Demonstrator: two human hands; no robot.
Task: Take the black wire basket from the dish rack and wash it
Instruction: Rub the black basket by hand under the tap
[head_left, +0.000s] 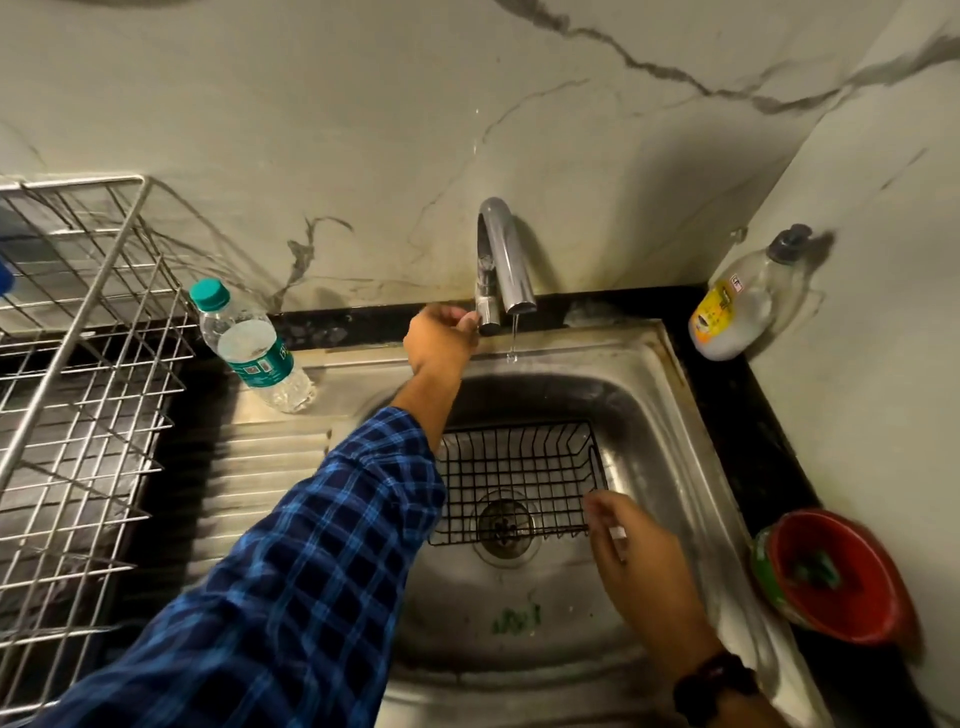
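The black wire basket (519, 483) lies in the steel sink (649, 395), over the drain. My left hand (441, 338) reaches across to the chrome tap (501, 260) and grips its handle at the base. A thin trickle of water falls from the spout. My right hand (621, 540) hovers at the basket's near right corner, fingers apart; I cannot tell whether it touches the wire. The steel dish rack (78, 364) stands at the left.
A plastic water bottle (249, 348) with a teal cap stands on the drainboard left of the sink. A dish soap bottle (743, 301) sits in the back right corner. A red bowl (836, 577) rests on the black counter at the right.
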